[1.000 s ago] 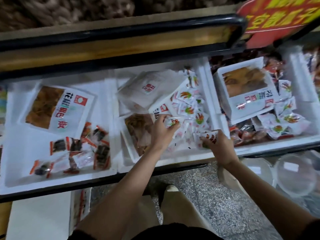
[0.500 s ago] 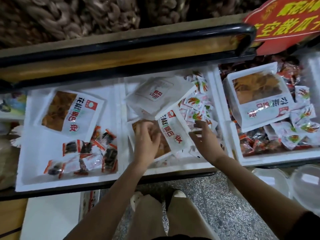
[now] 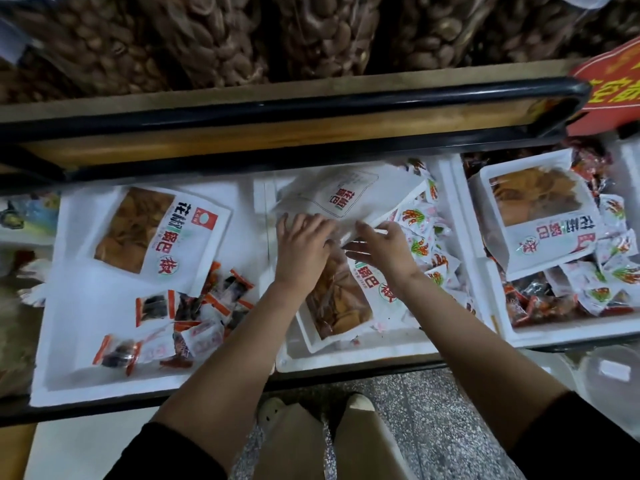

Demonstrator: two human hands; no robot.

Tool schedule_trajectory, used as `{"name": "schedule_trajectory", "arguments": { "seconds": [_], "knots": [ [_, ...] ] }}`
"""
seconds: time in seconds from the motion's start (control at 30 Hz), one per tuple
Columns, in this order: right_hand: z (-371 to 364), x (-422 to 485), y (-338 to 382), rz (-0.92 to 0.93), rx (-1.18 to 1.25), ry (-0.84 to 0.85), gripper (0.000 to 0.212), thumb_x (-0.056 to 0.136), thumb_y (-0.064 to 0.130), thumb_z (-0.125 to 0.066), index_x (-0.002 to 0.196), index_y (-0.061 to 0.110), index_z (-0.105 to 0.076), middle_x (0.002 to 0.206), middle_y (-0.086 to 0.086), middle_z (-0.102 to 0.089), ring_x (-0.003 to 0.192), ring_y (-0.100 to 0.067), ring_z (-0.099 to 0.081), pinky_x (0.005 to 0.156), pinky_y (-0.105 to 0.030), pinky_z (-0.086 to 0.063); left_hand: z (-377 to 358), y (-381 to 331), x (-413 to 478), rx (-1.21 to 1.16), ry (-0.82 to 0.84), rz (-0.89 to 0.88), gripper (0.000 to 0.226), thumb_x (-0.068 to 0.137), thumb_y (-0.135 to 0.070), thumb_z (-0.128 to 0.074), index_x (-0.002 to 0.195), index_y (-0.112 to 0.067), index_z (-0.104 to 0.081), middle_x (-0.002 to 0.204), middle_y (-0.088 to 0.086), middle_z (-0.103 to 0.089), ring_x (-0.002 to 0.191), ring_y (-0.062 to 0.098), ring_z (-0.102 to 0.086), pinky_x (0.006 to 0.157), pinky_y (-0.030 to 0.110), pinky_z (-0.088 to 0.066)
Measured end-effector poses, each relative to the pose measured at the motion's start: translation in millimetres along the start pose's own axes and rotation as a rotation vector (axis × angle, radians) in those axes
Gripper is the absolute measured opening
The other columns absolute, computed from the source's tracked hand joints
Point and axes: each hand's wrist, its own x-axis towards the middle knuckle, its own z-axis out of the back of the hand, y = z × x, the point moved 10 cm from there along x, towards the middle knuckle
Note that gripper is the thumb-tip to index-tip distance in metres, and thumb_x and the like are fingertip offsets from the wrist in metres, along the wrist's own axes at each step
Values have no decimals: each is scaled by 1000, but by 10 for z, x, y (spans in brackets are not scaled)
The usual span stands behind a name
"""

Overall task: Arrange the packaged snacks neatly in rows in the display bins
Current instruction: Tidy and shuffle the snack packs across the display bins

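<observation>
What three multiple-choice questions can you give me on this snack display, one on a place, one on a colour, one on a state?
1. Where are both hands?
A. on the floor
B. over the middle bin
C. on the red sign

2. What colour are the end strips of the small packets in the left bin?
A. orange-red
B. blue
C. purple

3. How is the left hand?
A. clenched in a fist
B. wrapped round a scoop
C. fingers spread straight on the white bag

Answers:
1 B, since the left hand and the right hand both reach in between that bin's walls.
2 A, since each packet shows orange-red bands at its ends.
3 C, since its fingers lie extended across the bag's plain white face.
</observation>
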Motion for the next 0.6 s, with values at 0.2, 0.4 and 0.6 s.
{"name": "schedule_trajectory", "arguments": {
  "seconds": [0.2,0.4,0.6],
  "knots": [
    [-212,-191,41,106,-66,73,47,93,23,-56,130,6,-34,118,-13,-56,99,-17,-63,75,-22,-56,433,161,49,-136,-139,22,7,77,-1,-69,83,-4,-65,83,9,-69,83,31,-65,86,53,-49],
    [-13,-317,-80,150,-221,-81,80,88,21,-64,146,11,-10,143,-8,-32,124,-17,-42,97,-24,-41,985,188,-261,-398,-319,24,8,89,-11,-50,83,-7,-53,79,10,-59,76,22,-55,65,28,-45],
    [-268,-489,-2,299,-362,-11,55,85,22,-67,131,14,-38,118,11,-52,107,1,-50,88,-10,-42,1528,515,-578,-542,-460,180,13,93,-16,-51,81,-13,-49,78,-5,-50,71,12,-51,60,18,-41]
  ]
}}
